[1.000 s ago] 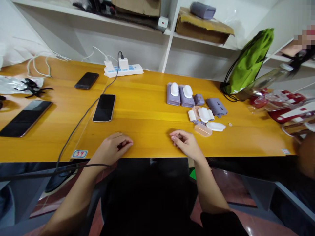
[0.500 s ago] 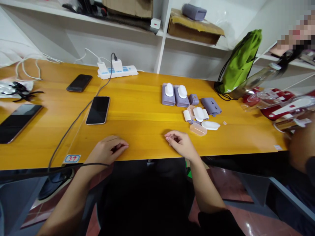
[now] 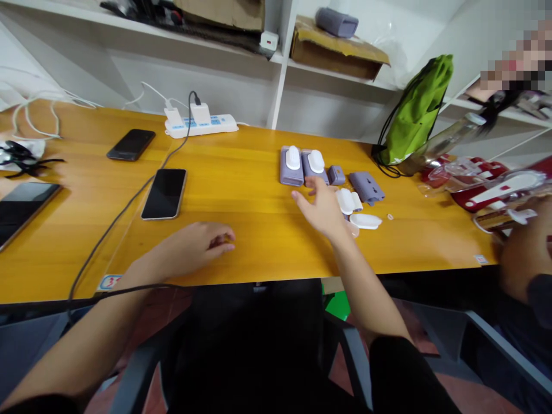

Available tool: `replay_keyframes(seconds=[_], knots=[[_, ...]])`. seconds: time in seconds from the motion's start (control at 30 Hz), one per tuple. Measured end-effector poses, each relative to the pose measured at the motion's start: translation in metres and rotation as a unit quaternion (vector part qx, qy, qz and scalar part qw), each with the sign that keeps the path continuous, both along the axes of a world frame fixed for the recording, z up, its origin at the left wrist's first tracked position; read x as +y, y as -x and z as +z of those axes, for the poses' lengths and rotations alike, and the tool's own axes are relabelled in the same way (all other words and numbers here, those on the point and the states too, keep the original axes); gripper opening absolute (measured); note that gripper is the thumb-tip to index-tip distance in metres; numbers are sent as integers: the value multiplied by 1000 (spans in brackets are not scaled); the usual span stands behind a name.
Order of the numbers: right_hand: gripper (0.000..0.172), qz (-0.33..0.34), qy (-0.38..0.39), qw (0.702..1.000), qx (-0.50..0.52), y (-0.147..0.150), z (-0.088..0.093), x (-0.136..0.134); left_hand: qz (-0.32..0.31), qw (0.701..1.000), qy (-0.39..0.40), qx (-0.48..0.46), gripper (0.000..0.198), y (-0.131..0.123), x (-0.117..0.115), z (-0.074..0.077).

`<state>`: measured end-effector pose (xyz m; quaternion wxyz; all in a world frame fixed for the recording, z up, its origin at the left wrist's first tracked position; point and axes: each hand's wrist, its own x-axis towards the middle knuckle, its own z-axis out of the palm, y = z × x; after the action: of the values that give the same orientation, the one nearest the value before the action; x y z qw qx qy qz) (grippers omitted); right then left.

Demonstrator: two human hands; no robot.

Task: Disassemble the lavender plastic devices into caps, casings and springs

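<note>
Right hand (image 3: 321, 207): open, empty, fingers spread, just beside 2 lavender plastic blocks with white oval caps (image 3: 287, 172).
Left hand (image 3: 194, 244): relaxed, empty, resting on the orange wooden tabletop (image 3: 241, 241).
Nearby: loose white plastic ovals (image 3: 365, 221) lie close by.
Handling: crowded pieces suit a slow, narrow approach.

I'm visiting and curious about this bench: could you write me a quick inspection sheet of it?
Surface: yellow wooden tabletop.
Things in hand: nothing held; right hand open just in front of lavender plastic cases with white caps; white oval piece beside it.
Left hand: left hand rests on the table, empty.
Clutter: two smartphones.
Cables: dark cable crosses the table from a white power strip.
Surroundings: green drawstring bag; another person's hand at right.
</note>
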<state>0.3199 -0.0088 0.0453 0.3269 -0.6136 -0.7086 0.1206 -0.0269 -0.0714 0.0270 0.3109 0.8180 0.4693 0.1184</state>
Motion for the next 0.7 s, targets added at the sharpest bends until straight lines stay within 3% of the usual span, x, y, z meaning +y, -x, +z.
replay_keyframes(seconds=[0.1,0.23,0.37,0.57,0.7], knots=[[63,-51,35,990,-130,22,11,52,-36,999,-16,2,33,-26,34,14],[69,-97,48,982,-157,44,-1,88,-46,996,-42,-60,23,-56,71,3],[76,-95,33,984,-145,44,-13,90,-9,991,-48,-122,17,-65,84,-22],[81,-39,57,987,-147,29,-4,75,52,974,-45,-217,18,-58,87,-42],[88,34,86,986,-136,17,2,58,112,958,-78,-252,47,-55,95,-48]])
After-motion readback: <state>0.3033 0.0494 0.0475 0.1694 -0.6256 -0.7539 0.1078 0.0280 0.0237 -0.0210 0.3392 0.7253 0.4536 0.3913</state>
